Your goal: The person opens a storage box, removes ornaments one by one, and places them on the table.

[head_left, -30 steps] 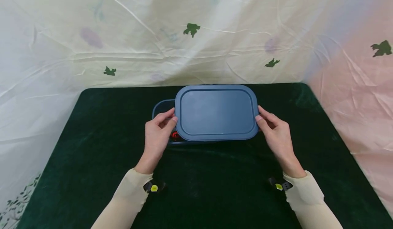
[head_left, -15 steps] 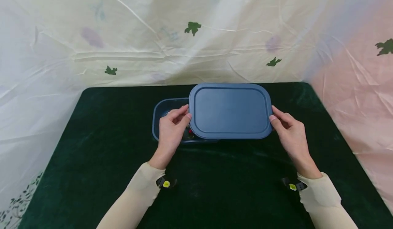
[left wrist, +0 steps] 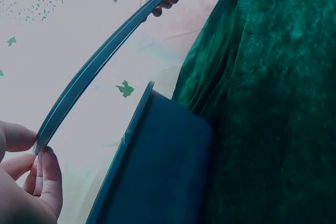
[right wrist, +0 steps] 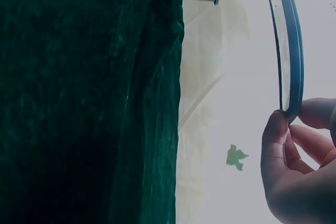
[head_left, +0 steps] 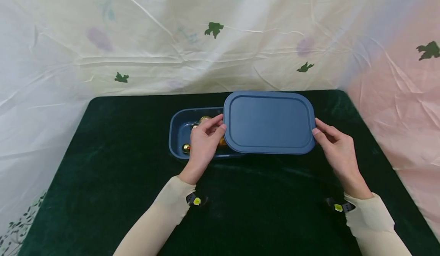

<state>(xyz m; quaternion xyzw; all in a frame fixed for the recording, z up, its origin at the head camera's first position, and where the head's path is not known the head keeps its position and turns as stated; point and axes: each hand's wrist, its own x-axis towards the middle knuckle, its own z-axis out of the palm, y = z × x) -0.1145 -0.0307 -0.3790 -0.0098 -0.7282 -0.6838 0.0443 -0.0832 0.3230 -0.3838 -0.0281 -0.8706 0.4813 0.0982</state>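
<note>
A blue rectangular lid (head_left: 269,122) with rounded corners hangs above a matching blue box (head_left: 175,130), shifted to the right of it. My left hand (head_left: 204,143) pinches the lid's left edge between thumb and fingers. At the right edge my right hand (head_left: 338,149) pinches it the same way. The left wrist view shows the lid (left wrist: 100,66) raised clear of the box wall (left wrist: 163,156). Inside the box's uncovered left part lie a small gold ball (head_left: 186,147), a larger glittery gold ball (head_left: 205,119) and other shiny pieces, partly hidden by my left hand and the lid.
The box stands on a table with a dark green velvet cloth (head_left: 258,202), toward the far edge. Behind it hangs a pale curtain (head_left: 148,38) with green bird shapes. A pink curtain (head_left: 395,107) borders the right side.
Both hands have carried the lid to the right, uncovering more of the box's left part and the gold balls in it. The box has stayed in place.
</note>
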